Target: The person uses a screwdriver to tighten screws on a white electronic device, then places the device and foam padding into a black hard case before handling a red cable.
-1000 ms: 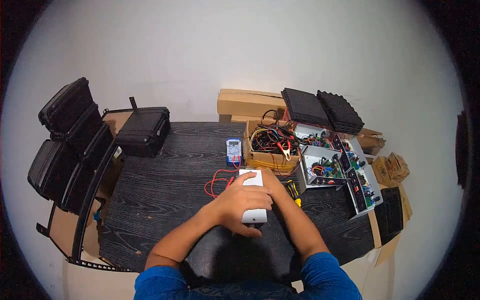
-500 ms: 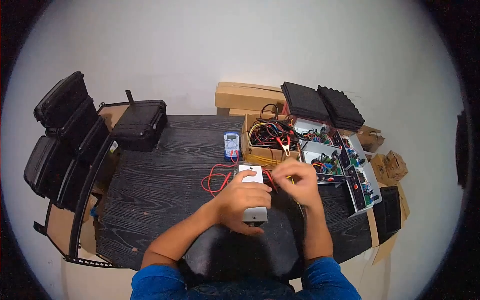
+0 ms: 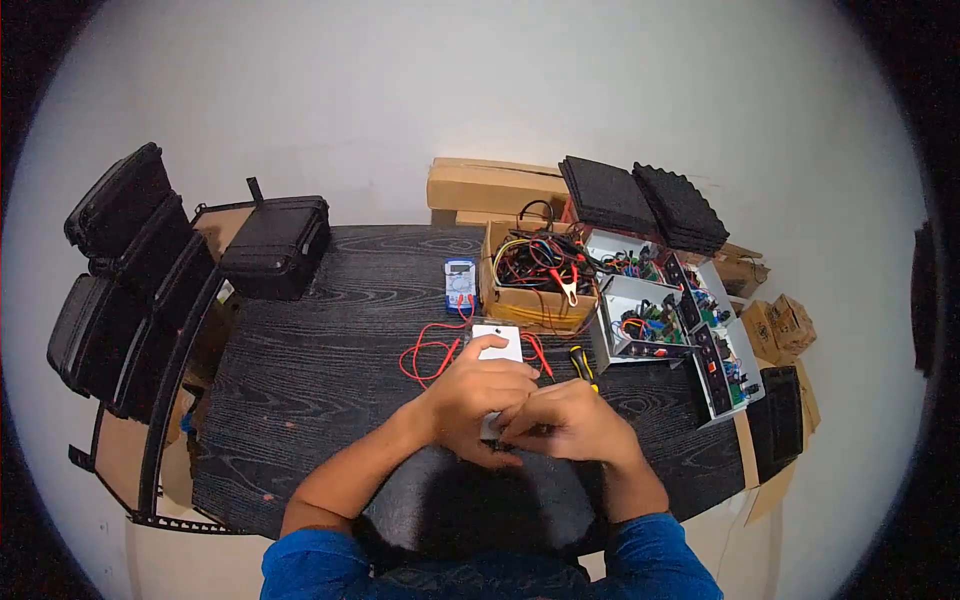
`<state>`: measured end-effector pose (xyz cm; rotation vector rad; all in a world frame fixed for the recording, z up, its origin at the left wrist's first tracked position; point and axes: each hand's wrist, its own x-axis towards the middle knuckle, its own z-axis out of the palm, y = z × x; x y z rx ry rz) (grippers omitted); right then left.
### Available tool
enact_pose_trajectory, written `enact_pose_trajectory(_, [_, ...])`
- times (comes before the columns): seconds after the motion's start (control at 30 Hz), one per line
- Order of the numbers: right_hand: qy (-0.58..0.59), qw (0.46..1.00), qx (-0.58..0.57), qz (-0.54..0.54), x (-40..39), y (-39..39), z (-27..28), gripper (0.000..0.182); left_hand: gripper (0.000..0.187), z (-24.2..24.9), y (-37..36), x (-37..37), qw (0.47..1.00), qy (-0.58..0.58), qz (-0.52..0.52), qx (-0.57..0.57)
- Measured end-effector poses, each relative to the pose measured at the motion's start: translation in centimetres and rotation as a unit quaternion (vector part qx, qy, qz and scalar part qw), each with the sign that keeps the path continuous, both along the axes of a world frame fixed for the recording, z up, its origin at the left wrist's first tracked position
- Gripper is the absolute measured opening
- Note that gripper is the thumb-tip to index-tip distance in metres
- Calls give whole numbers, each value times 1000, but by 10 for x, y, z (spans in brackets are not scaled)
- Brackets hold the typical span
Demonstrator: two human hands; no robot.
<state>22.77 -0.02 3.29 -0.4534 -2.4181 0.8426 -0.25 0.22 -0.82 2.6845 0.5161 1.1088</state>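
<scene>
My left hand (image 3: 478, 402) is wrapped over a small white box (image 3: 498, 342), which lies on the black wood-grain table with its far end showing. At the near end of the box, my right hand (image 3: 568, 422) has its fingers pinched together close to the left fingers. Whatever may be between the right fingertips is too small or hidden to make out. A yellow-and-black screwdriver (image 3: 583, 368) rests right of the box. Beyond its far end lies a blue multimeter (image 3: 460, 286) with red test leads (image 3: 425, 350) curling beside the box.
A cardboard box (image 3: 540, 308) full of tangled cables stands at the back. To its right are several open white housings (image 3: 640, 310) with circuit boards and wires, below black foam sheets (image 3: 615, 200). Black hard cases (image 3: 275, 250) are stacked at the left.
My right hand has moved left and toward me, onto the near end of the white box. The screwdriver now shows fully. My left hand keeps its hold on the box.
</scene>
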Motion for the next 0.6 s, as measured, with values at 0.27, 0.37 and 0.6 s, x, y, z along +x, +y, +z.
enact_pose_trajectory(0.27, [0, 1000, -4, 1, 2, -3, 4, 20, 71, -3, 1, 1, 1000, -6, 1, 0])
enact_pose_trajectory(0.37, [-3, 1000, -6, 10, 5, 0, 0, 21, 71, -3, 2, 0, 1000, -5, 0, 3])
enact_pose_trajectory(0.6, [-22, 998, 48, -31, 4, -10, 16, 18, 71, -3, 0, 0, 1000, 4, 9, 7])
